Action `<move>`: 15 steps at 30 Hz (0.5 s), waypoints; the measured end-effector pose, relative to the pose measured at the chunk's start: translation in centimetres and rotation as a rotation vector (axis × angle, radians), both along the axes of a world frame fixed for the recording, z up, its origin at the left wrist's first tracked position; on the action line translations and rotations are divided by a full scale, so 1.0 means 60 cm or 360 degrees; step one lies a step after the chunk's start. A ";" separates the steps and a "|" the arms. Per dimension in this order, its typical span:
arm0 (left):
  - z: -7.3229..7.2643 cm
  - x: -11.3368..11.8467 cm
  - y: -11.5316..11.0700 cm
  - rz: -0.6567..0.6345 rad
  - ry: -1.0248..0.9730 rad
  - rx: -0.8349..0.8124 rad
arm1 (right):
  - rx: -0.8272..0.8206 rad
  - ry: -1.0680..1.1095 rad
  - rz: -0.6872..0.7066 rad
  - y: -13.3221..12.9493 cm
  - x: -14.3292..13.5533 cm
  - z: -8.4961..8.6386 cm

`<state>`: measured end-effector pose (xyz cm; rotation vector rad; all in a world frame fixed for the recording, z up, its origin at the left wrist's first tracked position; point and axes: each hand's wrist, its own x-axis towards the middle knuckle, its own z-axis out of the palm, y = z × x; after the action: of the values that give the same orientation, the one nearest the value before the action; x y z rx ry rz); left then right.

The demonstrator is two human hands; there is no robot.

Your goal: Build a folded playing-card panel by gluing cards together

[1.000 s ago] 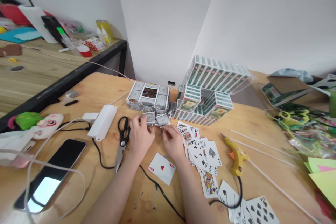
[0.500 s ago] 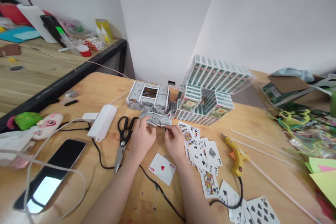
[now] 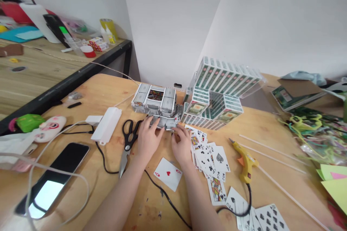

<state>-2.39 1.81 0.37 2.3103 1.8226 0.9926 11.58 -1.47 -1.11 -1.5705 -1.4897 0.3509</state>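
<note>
My left hand [image 3: 149,138] lies with its fingers spread over a strip of folded playing cards [image 3: 169,122], the fingertips touching its left part. At the right end of that strip rests my right hand [image 3: 182,146], its fingers bent and slightly apart at the near edge. Just behind stands a box-like model built of grey-backed playing cards [image 3: 154,99]. A small stack of cards [image 3: 178,110] sits at its right side. Between my forearms an ace of hearts [image 3: 168,174] lies face up. Black-handled scissors [image 3: 127,144] lie left of my left hand.
Loose playing cards [image 3: 213,157] spread right of my right hand, beside a yellow glue gun [image 3: 245,162] and glue sticks [image 3: 271,157]. Card boxes [image 3: 214,104] are stacked behind. On the left are a white power strip [image 3: 107,126], a phone [image 3: 52,180] and cables.
My left fingers have straightened and spread onto the folded cards. My right hand has moved slightly forward to the strip's right end. The view has shifted slightly.
</note>
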 end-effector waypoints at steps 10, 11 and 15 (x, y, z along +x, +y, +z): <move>0.002 0.010 -0.009 0.0098 0.0037 -0.0007 | 0.0025 0.0122 0.0183 -0.001 -0.002 0.002; 0.004 0.011 -0.010 0.0118 0.0041 0.0002 | 0.0024 0.0125 0.0191 -0.001 -0.002 0.002; 0.006 0.011 -0.010 0.0183 0.0029 0.0004 | 0.0030 0.0125 0.0189 -0.001 -0.002 0.005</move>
<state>-1.71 1.20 0.73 2.2455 1.9823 0.9910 11.43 -1.54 -0.83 -1.4408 -1.5242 0.4605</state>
